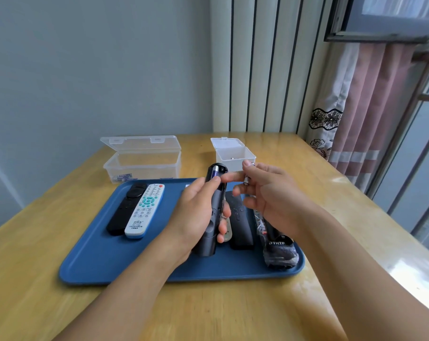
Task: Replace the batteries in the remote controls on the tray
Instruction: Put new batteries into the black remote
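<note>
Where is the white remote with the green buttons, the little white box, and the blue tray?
White remote [145,210]: head view, on its green button cluster.
Little white box [235,158]: head view, on its front wall.
Blue tray [95,252]: head view, on a bare left part of its floor.

Head-worn view, looking forward and down — close over the table [61,279]

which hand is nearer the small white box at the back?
Right. The right hand, pinching a battery, hovers just in front of the small white box; the left hand grips a dark remote further left and nearer the camera.
</note>
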A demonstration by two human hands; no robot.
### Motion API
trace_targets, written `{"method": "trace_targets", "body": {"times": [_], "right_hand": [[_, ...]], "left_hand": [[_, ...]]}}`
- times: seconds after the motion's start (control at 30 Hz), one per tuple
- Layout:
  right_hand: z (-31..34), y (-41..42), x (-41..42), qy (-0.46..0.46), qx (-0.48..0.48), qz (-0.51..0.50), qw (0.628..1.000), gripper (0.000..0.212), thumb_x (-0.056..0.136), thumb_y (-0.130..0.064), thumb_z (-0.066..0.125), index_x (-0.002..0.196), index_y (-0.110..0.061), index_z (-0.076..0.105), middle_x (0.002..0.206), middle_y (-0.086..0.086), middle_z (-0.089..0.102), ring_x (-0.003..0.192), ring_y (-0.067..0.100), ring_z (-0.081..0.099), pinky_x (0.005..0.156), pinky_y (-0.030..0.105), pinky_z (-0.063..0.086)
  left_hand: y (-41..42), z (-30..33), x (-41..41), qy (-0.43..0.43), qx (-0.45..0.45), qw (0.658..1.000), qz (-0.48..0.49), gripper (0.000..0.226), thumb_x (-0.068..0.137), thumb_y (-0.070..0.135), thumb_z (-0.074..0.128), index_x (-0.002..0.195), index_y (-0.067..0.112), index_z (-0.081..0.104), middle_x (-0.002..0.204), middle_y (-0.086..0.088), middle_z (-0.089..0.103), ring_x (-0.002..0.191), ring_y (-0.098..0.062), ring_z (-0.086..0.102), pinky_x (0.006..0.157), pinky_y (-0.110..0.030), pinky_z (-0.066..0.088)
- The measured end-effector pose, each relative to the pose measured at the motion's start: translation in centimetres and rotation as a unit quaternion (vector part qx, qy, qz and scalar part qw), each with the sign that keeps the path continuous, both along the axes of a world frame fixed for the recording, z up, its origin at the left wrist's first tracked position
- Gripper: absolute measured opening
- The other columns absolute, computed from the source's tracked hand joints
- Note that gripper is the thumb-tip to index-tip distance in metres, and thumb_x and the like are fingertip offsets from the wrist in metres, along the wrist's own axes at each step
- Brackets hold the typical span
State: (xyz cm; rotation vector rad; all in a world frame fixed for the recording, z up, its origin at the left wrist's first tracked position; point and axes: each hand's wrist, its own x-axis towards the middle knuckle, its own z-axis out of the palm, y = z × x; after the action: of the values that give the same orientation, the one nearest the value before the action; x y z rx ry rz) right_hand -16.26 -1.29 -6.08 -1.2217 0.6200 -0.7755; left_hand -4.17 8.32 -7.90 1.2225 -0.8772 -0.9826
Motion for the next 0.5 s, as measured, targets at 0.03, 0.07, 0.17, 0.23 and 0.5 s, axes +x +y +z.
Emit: {"method": "trace_targets", "body": {"times": [0.03, 0.07, 0.17, 0.23, 0.5], "right_hand": [[0.0, 0.0, -0.1, -0.021, 0.02, -0.005, 1.0, 0.014, 0.104, -0.024, 0.051, 0.104, -0.01, 0.052, 0.099, 0.011, 0.077, 0.064, 0.013, 0.065, 0.046, 0.019, 0.043], [-0.1, -0.1, -0.2, -0.039, 0.039, -0.013, 0.998, 0.015, 0.102, -0.023, 0.055, 0.103, -0.009, 0.055, 0.101, 0.011, 0.077, 0.07, 0.012, 0.069, 0.048, 0.018, 0.048], [-0.4, -0.3, -0.4, -0.025, 0.052, -0.027, 0.998, 0.02, 0.091, -0.028, 0.069, 0.1, -0.01, 0.069, 0.105, 0.003, 0.077, 0.092, 0.013, 0.072, 0.068, 0.02, 0.056], [-0.4, -0.1, -0.6, -0.009, 0.051, -0.022, 0.998, 0.027, 0.082, -0.03, 0.076, 0.101, -0.011, 0.075, 0.095, -0.003, 0.076, 0.082, 0.011, 0.067, 0.07, 0.021, 0.055], [0.4, 0.8, 0.0, -0.008, -0.016, -0.044, 0.999, 0.051, 0.073, -0.008, 0.084, 0.116, -0.002, 0.057, 0.094, 0.025, 0.071, 0.064, 0.024, 0.067, 0.058, 0.025, 0.057]], "left_hand": [[0.0, -0.1, 0.0, -0.003, 0.0, 1.0, 0.002, 0.026, 0.106, 0.031, 0.045, 0.102, 0.006, 0.052, 0.069, -0.015, 0.055, 0.044, -0.023, 0.047, 0.041, -0.028, 0.041], [-0.1, -0.1, 0.0, -0.004, 0.001, 1.0, 0.004, 0.026, 0.106, 0.029, 0.045, 0.101, 0.004, 0.049, 0.069, -0.016, 0.056, 0.045, -0.024, 0.047, 0.042, -0.028, 0.041], [-0.2, -0.2, 0.0, 0.0, -0.004, 1.0, 0.014, 0.023, 0.106, 0.021, 0.043, 0.104, -0.002, 0.044, 0.071, -0.017, 0.055, 0.045, -0.023, 0.045, 0.044, -0.029, 0.039], [-0.4, -0.2, 0.0, -0.014, -0.014, 0.999, 0.028, 0.02, 0.102, 0.017, 0.046, 0.107, -0.002, 0.044, 0.074, -0.018, 0.054, 0.046, -0.024, 0.045, 0.045, -0.03, 0.038], [-0.4, -0.6, 0.3, -0.153, -0.052, 0.987, -0.014, 0.022, 0.097, 0.008, 0.056, 0.113, 0.023, 0.049, 0.075, -0.009, 0.052, 0.058, -0.025, 0.049, 0.052, -0.038, 0.046]]}}
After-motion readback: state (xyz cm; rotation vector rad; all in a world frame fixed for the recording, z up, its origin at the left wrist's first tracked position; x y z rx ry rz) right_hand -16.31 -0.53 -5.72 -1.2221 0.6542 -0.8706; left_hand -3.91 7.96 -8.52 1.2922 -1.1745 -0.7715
